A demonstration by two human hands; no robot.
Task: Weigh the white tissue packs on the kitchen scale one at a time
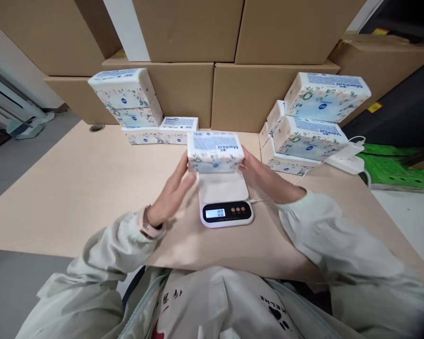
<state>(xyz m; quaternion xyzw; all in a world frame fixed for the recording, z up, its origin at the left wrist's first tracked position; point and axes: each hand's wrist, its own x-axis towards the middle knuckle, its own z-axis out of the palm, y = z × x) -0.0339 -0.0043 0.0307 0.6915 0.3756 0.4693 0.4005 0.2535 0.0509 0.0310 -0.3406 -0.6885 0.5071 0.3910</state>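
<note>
Between my two hands is a white tissue pack (pixel 215 151) with a blue label and a floral print. My left hand (pixel 173 190) grips its left end, and my right hand (pixel 263 175) grips the right end. The pack is over the back part of a white digital scale (pixel 223 188); whether it touches the plate I cannot tell. The lit display (pixel 215 213) reads 0.0. Part of the weighing plate is hidden under the pack.
Tissue packs (pixel 134 101) are stacked at the back left, with a lower row (pixel 178 123) beside them. More packs (pixel 313 136) stand at the right, near a white power strip (pixel 346 162). Cardboard boxes (pixel 183 94) line the table's (pixel 74 188) back. A cable runs from the scale.
</note>
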